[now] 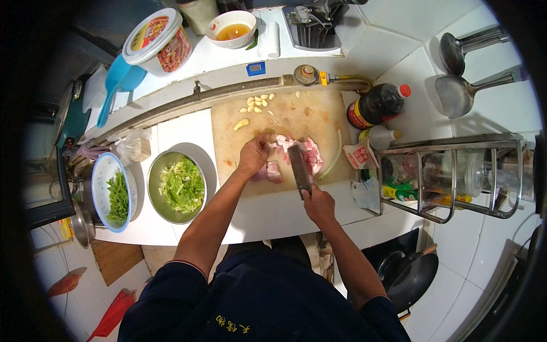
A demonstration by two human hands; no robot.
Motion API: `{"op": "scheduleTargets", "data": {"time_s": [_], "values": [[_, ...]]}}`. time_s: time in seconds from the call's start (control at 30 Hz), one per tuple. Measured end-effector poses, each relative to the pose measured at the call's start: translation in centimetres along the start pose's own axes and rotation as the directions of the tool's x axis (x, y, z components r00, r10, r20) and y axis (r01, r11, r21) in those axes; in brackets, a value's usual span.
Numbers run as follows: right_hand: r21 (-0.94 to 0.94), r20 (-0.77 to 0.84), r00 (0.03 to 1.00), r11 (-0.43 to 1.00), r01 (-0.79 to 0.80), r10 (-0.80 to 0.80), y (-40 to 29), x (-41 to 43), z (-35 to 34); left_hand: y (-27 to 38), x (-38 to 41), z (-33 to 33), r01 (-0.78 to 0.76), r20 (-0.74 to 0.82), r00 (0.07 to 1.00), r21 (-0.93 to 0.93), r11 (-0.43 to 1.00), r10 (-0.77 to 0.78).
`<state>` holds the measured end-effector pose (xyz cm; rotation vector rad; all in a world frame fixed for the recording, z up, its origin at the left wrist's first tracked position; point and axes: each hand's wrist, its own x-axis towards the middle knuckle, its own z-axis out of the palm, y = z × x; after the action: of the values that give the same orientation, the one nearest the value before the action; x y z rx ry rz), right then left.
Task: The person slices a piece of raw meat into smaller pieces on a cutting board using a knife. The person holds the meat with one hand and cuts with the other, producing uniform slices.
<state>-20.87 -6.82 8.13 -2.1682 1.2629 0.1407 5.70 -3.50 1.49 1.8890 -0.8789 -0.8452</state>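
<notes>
My right hand grips the handle of a cleaver, whose broad dark blade lies against raw meat on the cutting board. Pale and red cut meat sits to the right of the blade. My left hand is at the left end of the meat, its fingertips blurred, so whether they pinch it is unclear. Just below that hand rests another chunk of raw meat. Peeled garlic cloves and a piece of ginger are near the board's back edge. A pale green scallion stalk curves along the right.
Left of the board stand a metal bowl of chopped greens and a blue-rimmed bowl of cut green pieces. A dark sauce bottle and a metal rack border the right. A gas pipe runs behind. A wok sits lower right.
</notes>
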Motion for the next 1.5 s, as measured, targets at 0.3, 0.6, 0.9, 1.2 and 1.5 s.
{"op": "scheduleTargets", "data": {"time_s": [0.3, 0.6, 0.9, 1.2, 1.5], "values": [[-0.043, -0.051, 0.988, 0.988, -0.150, 0.148, -1.2, 5.7, 0.5, 0.4, 0.0, 0.9, 0.100, 0.052, 0.995, -0.455, 0.885, -0.086], [0.067, -0.083, 0.989, 0.991, -0.118, 0.123, -1.2, 3.0, -1.1, 1.0, -1.4, 1.9, 0.253, 0.148, 0.951, 0.121, 0.960, -0.270], [0.086, -0.080, 0.984, 0.985, -0.150, 0.157, -2.9, 2.1, 0.6, 1.4, 1.7, 3.8, 0.051, 0.102, 0.988, 0.500, 0.864, -0.117], [0.056, -0.082, 0.982, 0.984, -0.166, 0.171, -4.2, 2.5, 1.5, 0.2, 3.4, 2.3, -0.139, 0.090, 0.990, 0.416, 0.899, 0.111], [-0.015, 0.008, 0.986, 0.986, -0.166, 0.166, -5.8, 4.4, 1.9, 0.4, 2.0, 2.9, -0.083, 0.009, 0.996, 0.411, 0.908, 0.087]]}}
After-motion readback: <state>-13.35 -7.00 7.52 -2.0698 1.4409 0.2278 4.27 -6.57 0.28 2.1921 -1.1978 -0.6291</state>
